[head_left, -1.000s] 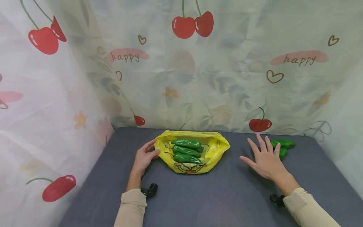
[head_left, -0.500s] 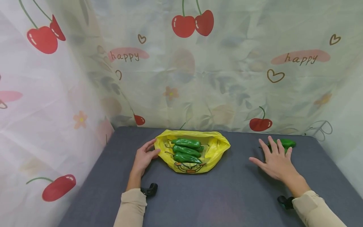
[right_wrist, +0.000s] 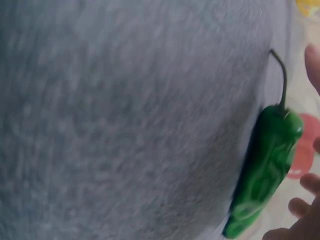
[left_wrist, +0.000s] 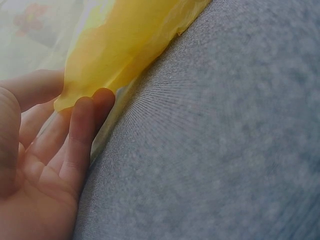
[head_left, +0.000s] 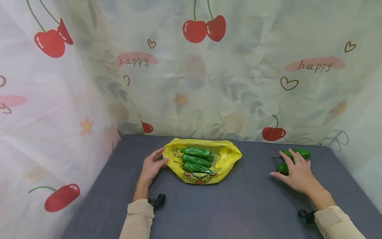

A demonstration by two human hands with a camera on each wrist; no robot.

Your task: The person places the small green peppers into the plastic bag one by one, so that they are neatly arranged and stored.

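A yellow plastic bag [head_left: 228, 166] lies with its mouth open and several green chili peppers [head_left: 196, 159] visible inside. My left hand [head_left: 151, 167] pinches the bag's left edge; in the left wrist view the thumb and fingers [left_wrist: 80, 132] lie on either side of the yellow film [left_wrist: 125, 45]. On the right, my right hand [head_left: 299, 174] hovers with spread, slightly bent fingers over two more green peppers. The far pepper [head_left: 302, 153] shows behind the fingers, and the near pepper [head_left: 282, 168] is partly hidden by the hand. The right wrist view shows one pepper [right_wrist: 267, 160] with a curved stem, apart from the fingers.
Grey cloth covers the table [head_left: 215, 209]. A patterned curtain [head_left: 209, 83] hangs behind it, and another sheet [head_left: 53, 126] hangs along the left side. Each wrist wears a dark strap device.
My right hand has moved to the right over the loose peppers, and its fingers have drawn in and bent somewhat. The left hand stays at the bag's edge.
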